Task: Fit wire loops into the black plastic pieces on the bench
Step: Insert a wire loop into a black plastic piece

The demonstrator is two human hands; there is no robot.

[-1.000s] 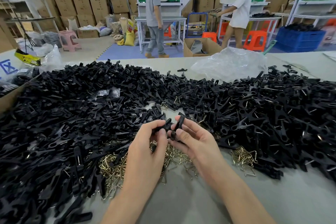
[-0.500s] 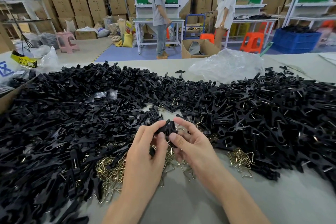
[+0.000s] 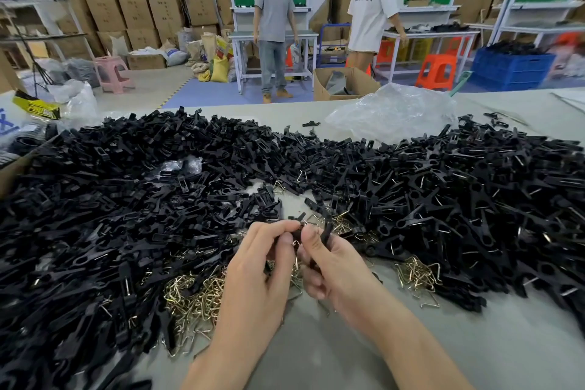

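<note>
My left hand (image 3: pixel 264 266) and my right hand (image 3: pixel 332 266) meet over the bench, fingertips together. Between them they pinch a small black plastic piece (image 3: pixel 326 231) with a thin wire loop (image 3: pixel 297 243) showing between the thumbs. Most of the piece is hidden by my fingers. A loose heap of brass-coloured wire loops (image 3: pixel 196 298) lies under and left of my hands, and a smaller clump of wire loops (image 3: pixel 418 275) lies to the right. A huge spread of black plastic pieces (image 3: pixel 126 215) covers the bench on both sides.
A crumpled clear plastic bag (image 3: pixel 392 111) lies at the back of the grey bench (image 3: pixel 474 351). A cardboard box edge (image 3: pixel 12 168) is at the far left. Two people stand beyond the bench among shelving, cartons, orange stools and a blue crate (image 3: pixel 512 68).
My hands have stayed together on the black piece and turned it between the fingertips; a wire loop now shows between my thumbs. Both people in the background have turned.
</note>
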